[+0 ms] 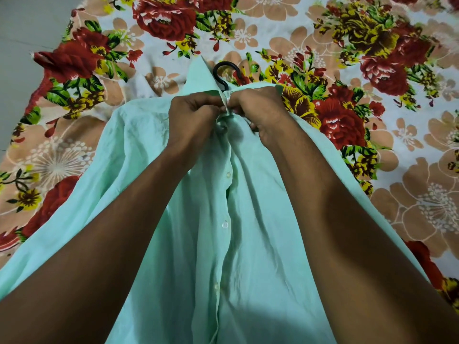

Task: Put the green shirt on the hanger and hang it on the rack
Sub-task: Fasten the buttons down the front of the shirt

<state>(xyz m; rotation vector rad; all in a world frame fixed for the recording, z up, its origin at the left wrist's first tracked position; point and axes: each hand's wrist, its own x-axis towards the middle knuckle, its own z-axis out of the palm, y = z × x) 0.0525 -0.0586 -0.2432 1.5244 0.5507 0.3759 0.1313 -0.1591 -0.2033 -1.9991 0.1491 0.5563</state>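
The pale green shirt (223,244) lies spread on a flowered bedsheet, its button placket running down the middle toward me. A black hanger hook (221,73) sticks out of the collar at the top; the hanger's body is hidden inside the shirt. My left hand (193,115) pinches the left edge of the placket just below the collar. My right hand (258,112) pinches the right edge against it, the two hands touching at the top button. No rack is in view.
The flowered bedsheet (372,95) covers nearly the whole view around the shirt. A strip of grey floor (22,26) shows at the upper left.
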